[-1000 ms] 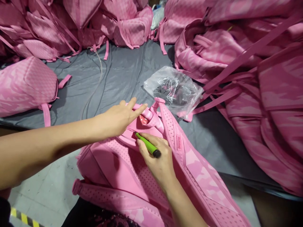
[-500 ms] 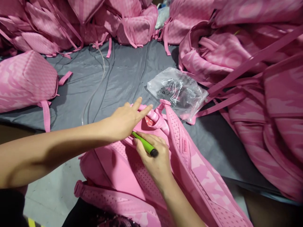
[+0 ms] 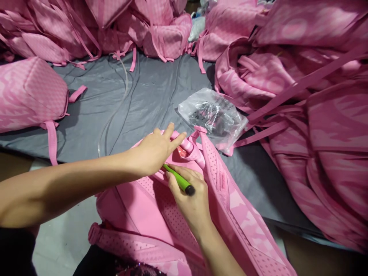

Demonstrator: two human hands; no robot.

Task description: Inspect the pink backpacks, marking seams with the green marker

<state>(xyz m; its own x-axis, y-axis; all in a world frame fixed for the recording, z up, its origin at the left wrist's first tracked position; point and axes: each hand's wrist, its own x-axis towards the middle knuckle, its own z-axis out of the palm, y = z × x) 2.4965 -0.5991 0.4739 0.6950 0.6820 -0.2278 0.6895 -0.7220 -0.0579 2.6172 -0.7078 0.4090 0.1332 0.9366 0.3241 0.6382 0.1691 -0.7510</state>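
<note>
A pink backpack (image 3: 135,214) with dotted mesh straps leans against the table's near edge, its upper end toward the table. Across its top lies my left hand (image 3: 156,147), fingers spread apart and pressing on the fabric beside the carry handle (image 3: 188,145). Below it, my right hand (image 3: 191,195) is closed around a slim green pen (image 3: 178,177) with a black end. The pen points up and left at the bag's top seam; its tip is hidden near my left palm. A small shiny red piece (image 3: 181,152) shows under the handle.
A clear plastic bag (image 3: 212,115) with dark contents lies on the grey-covered table (image 3: 155,92). Pink backpacks are heaped along the back (image 3: 166,38) and right (image 3: 339,126); another one (image 3: 31,92) lies at the left. A thin clear tube (image 3: 117,105) runs across the cover.
The view has shifted slightly. Both hands stay at the same part of the backpack, with the pen still in my right hand.
</note>
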